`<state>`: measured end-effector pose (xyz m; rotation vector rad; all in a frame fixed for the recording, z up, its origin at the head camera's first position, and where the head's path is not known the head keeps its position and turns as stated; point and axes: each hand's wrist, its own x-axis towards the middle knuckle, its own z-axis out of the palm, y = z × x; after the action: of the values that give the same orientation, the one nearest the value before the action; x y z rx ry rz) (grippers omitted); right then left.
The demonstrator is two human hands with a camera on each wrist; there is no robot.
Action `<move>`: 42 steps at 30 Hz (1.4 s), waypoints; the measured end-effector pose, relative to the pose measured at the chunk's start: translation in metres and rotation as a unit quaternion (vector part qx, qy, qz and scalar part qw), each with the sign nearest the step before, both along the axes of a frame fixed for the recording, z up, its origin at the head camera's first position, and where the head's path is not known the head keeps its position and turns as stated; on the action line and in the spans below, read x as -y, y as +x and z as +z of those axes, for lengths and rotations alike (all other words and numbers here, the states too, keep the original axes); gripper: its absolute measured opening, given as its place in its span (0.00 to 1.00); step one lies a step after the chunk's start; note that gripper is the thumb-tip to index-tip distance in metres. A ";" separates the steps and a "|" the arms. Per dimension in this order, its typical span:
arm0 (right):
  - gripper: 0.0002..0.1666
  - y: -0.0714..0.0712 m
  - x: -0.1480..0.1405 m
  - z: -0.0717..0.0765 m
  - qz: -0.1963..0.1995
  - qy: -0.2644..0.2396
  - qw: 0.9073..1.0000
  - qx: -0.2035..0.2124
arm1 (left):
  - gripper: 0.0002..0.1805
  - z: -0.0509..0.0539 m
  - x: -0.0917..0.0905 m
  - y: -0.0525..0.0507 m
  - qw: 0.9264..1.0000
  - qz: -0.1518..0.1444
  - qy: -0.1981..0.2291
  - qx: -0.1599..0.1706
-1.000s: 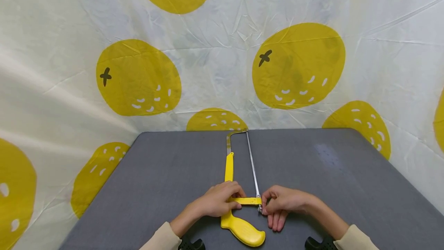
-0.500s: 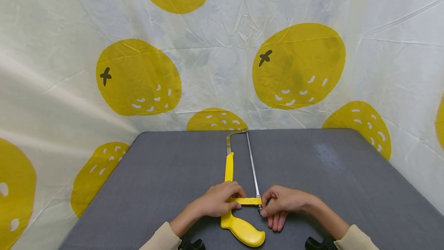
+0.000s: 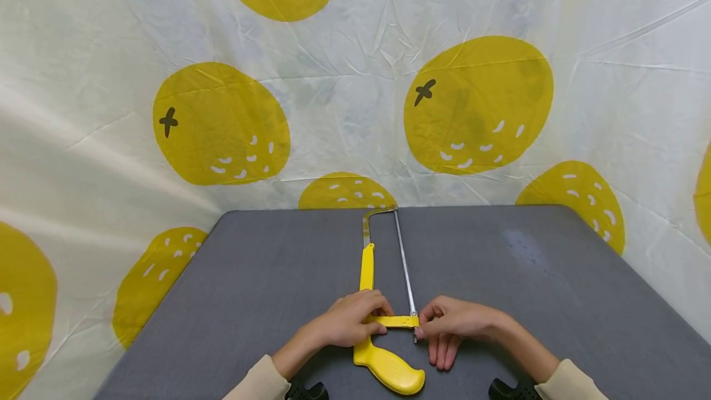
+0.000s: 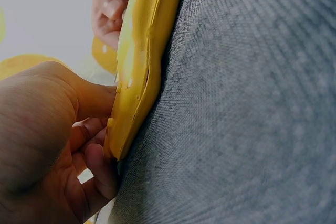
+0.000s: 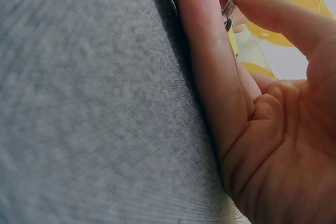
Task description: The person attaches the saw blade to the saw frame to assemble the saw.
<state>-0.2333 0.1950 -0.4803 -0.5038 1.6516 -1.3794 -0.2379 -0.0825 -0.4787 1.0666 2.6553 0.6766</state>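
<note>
Fingers of L hand [image 3: 353, 320], part-curled, grip yellow hacksaw [image 3: 397, 322], lower ctr of frame; R hand [image 3: 455, 320] I see pinching its metal wing nut [image 5: 229, 9].

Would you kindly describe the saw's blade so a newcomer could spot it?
On the grey table, the left hand holds a yellow-handled saw. From its crossbar to its far end runs the blade: a thin, straight silver strip, unlike the broader, bent frame.

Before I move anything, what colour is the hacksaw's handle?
The handle is yellow, best seen in the head view.
</note>
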 end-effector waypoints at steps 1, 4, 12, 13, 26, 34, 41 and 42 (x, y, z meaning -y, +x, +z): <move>0.11 0.000 0.000 0.000 0.000 0.000 1.000 0.001 | 0.08 0.000 0.000 0.000 1.000 0.000 0.000 0.000; 0.10 0.000 0.000 0.001 0.003 -0.002 1.000 0.002 | 0.08 0.001 0.000 0.000 1.000 0.000 -0.002 0.001; 0.04 -0.001 -0.002 -0.002 0.010 -0.017 1.000 0.002 | 0.08 0.001 0.000 0.000 1.000 0.004 -0.004 0.007; 0.03 -0.001 -0.002 -0.002 0.010 -0.018 1.000 0.002 | 0.08 0.002 0.000 0.000 1.000 0.004 -0.004 0.006; 0.03 -0.001 -0.001 -0.006 0.008 -0.031 0.999 -0.007 | 0.08 0.001 0.000 0.001 1.000 0.004 -0.004 0.007; 0.03 -0.001 -0.001 -0.009 0.004 -0.030 1.000 -0.010 | 0.08 0.001 0.000 0.002 1.000 0.004 -0.007 0.005; 0.04 -0.002 -0.001 -0.010 -0.002 -0.024 1.000 -0.008 | 0.08 0.002 -0.001 0.002 1.000 0.007 -0.006 0.006; 0.04 -0.002 -0.001 -0.010 -0.002 -0.024 1.000 -0.007 | 0.08 0.002 -0.001 0.002 1.000 0.007 -0.006 0.007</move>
<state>-0.2358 0.1963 -0.4901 -0.5387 1.6348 -1.4239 -0.2362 -0.0815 -0.4767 1.0376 2.6545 0.6677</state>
